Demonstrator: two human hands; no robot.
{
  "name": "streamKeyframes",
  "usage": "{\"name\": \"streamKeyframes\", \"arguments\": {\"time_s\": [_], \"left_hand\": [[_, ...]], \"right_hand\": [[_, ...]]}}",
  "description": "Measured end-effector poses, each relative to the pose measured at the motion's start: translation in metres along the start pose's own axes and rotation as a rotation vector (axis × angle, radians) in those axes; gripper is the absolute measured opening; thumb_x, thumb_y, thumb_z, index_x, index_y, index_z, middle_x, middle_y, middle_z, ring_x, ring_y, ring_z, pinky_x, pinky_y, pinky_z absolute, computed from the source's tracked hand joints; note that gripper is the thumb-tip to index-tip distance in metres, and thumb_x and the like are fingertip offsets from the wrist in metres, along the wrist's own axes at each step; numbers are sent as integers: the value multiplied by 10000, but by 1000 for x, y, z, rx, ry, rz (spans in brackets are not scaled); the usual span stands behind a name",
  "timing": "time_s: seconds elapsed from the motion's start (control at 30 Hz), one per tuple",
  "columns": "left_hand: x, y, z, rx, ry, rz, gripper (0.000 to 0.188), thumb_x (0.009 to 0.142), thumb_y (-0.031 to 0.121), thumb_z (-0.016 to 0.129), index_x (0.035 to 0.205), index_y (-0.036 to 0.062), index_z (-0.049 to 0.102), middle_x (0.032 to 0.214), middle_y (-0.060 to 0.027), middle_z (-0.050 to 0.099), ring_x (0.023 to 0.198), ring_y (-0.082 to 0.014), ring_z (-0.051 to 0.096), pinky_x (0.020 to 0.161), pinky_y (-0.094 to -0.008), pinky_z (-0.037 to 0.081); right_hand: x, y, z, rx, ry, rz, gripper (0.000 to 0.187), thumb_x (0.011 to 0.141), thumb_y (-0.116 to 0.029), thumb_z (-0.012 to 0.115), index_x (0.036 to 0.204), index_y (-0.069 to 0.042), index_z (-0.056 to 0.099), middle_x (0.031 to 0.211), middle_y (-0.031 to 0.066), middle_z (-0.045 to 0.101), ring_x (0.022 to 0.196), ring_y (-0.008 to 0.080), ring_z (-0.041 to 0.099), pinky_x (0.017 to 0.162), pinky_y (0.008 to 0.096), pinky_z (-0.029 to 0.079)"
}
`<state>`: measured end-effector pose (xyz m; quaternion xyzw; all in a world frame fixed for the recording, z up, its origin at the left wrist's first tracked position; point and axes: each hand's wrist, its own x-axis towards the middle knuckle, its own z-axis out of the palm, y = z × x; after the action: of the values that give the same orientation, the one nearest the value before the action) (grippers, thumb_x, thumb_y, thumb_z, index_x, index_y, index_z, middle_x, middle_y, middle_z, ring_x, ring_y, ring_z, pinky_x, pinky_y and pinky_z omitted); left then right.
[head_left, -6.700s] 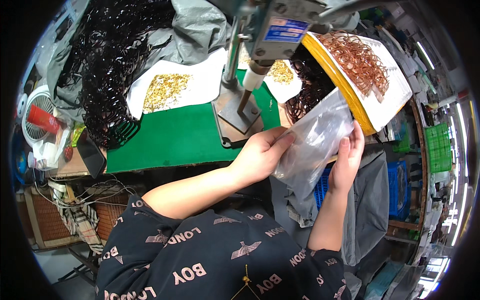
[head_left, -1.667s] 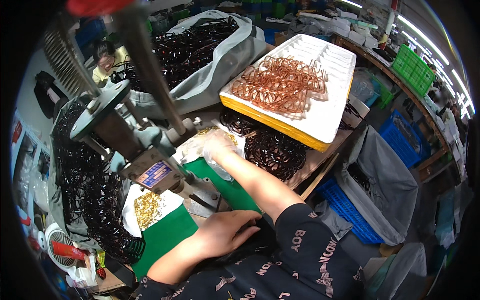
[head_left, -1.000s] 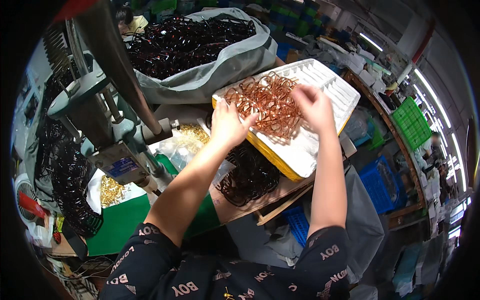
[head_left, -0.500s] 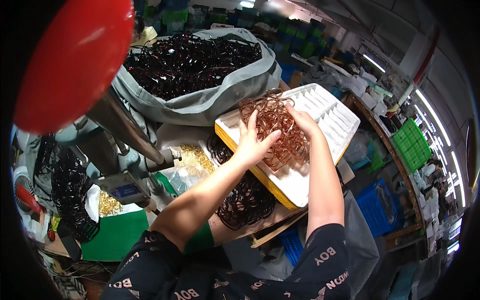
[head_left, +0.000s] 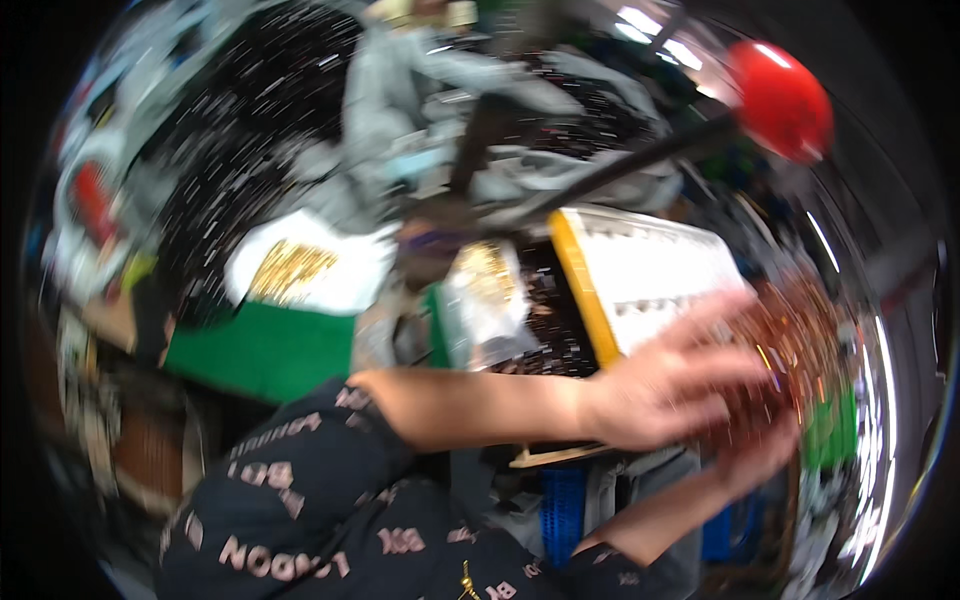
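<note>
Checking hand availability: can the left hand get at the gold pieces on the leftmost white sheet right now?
Probably not without leaving the brown bundle: the left hand is at it beside the right hand, and the machine stands between hand and gold pieces. The pieces themselves look uncovered.

Left forearm (head_left: 490,408) crosses mid-frame, left hand (head_left: 645,398) stretched rightward, fingers (head_left: 718,368) apart; right hand (head_left: 757,458) lies lower right, both grips too blurred to judge.

Blurred strip lights (head_left: 890,400) run white down the right side, beside a dim grey ceiling (head_left: 885,190). At left, a brown panel (head_left: 150,458) stands below the wooden counter (head_left: 112,322).
</note>
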<state>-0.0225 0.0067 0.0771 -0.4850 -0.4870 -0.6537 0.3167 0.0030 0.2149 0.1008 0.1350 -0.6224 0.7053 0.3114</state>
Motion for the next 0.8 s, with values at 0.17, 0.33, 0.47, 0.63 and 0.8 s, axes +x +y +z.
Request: {"name": "streamKeyframes", "arguments": {"time_s": [0.17,0.33,0.47,0.63,0.8], "left_hand": [[-60,94,-7,-11,-10,249,337,814,154,625,1150,134,592,1392,-285,267,1261,-467,307,1000,-483,315],[-145,157,-97,189,217,296,259,862,205,576,1089,80,578,1286,-312,374,1196,-431,407,964,-461,375],[-218,200,-175,167,361,189,294,893,183,538,1154,103,429,1356,-266,280,1106,-363,478,892,-463,450],[-230,246,-249,563,876,135,427,923,317,390,1278,110,275,1395,-212,212,1208,-352,386,955,-484,398],[-187,165,-318,855,1083,146,421,927,189,393,1311,66,273,1382,-201,259,1204,-334,410,960,-430,405]], "right_hand": [[-139,-19,47,-90,66,-90,570,830,-391,483,1234,9,447,1186,183,495,1032,306,523,840,398,470],[-230,-6,129,-194,-485,-172,604,747,-373,614,1186,20,480,1085,161,533,928,298,535,780,390,458],[-249,-12,210,-172,-784,-421,643,680,-359,718,1147,28,506,1005,144,563,844,292,545,732,383,449],[-219,-3,376,94,-1023,-553,634,670,-393,757,1103,12,531,907,158,593,794,322,568,706,380,454],[-126,-12,493,-233,-1423,-433,507,708,-287,725,1082,20,573,812,104,609,752,171,583,678,314,473]]}}
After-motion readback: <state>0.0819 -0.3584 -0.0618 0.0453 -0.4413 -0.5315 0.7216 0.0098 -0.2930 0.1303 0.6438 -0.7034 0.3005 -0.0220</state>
